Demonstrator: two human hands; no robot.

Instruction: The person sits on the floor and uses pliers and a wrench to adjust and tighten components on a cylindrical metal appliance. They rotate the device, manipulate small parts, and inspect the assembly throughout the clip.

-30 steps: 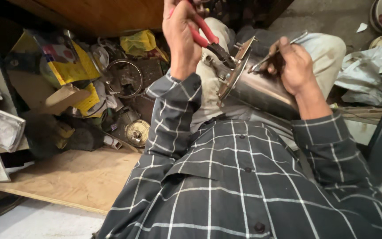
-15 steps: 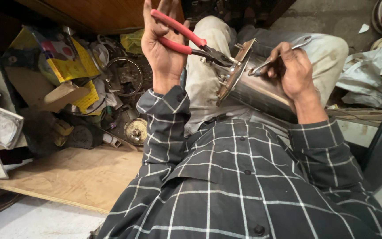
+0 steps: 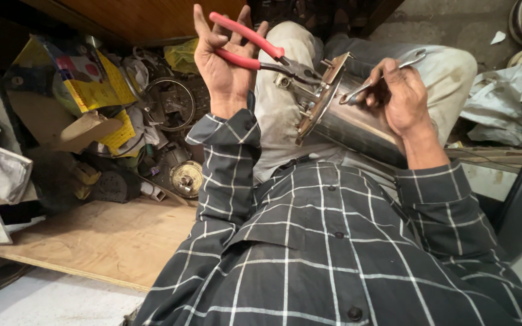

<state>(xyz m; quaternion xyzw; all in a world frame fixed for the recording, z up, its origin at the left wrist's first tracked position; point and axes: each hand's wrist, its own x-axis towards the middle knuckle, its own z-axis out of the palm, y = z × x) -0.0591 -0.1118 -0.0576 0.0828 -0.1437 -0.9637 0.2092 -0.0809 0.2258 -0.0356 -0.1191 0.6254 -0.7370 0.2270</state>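
Seated person here with a shiny steel cylinder (image 3: 357, 124) lying across their lap, flanged end plate tipped toward the left. The left hand (image 3: 225, 63) is up with the palm showing, fingers half spread and only loosely hooked around the red-handled pliers (image 3: 255, 51); the handles look splayed apart, and the nose reaches to the little fittings on the plate. The right hand (image 3: 403, 96) is clenched around a slim metal spanner (image 3: 382, 78) whose end sits on the plate's rim. My guess is it's mid-job: the plate is still sitting on the cylinder with studs and fittings in place, so whatever's being undone or tightened isn't finished, and I can't tell which fastener either tool actually bites on. Around them it's a proper junk corner: yellow cartons (image 3: 86, 78), a round metal ring (image 3: 167, 102) and a motor-looking part (image 3: 185, 178) heaped on the left, a plywood sheet (image 3: 92, 235) on the floor, crumpled cloth or plastic (image 3: 502, 108) off to the right. Nothing blocks the hands, though the checked shirt sleeves (image 3: 225, 169) sit close to the work.
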